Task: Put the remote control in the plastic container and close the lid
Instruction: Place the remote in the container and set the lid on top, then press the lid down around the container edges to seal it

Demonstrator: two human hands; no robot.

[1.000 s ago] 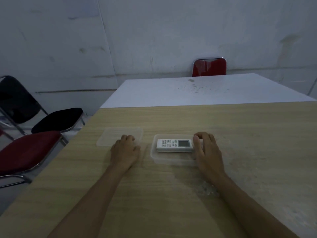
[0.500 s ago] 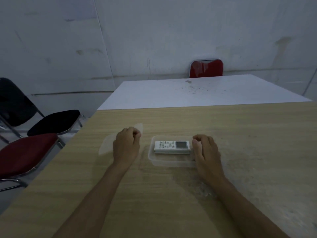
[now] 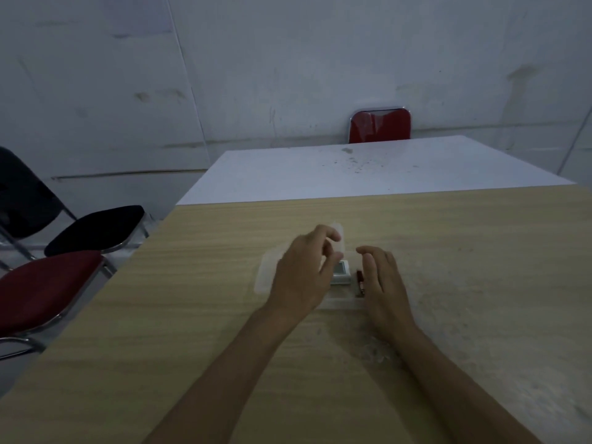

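Note:
The clear plastic container [image 3: 341, 304] sits on the wooden table [image 3: 448, 251], mostly hidden behind my left hand. Inside it lies the white remote control [image 3: 340, 273]; only its screen end shows. My left hand [image 3: 302, 274] pinches the clear lid [image 3: 265, 275] and holds it tilted over the container, one lid corner sticking up past my fingertips. My right hand [image 3: 382, 280] rests at the container's right edge, fingers spread, holding nothing. A small dark red mark shows between that hand and the remote.
A white table [image 3: 368, 168] adjoins the far edge, with a red chair [image 3: 379, 125] behind it. At the left stand a red chair [image 3: 45, 286] and a black chair [image 3: 93, 229]. A grey wall closes the back.
My left hand has lifted the lid off the table at the left and carried it right, over the container and most of the remote. The right hand has stayed at the container's right edge.

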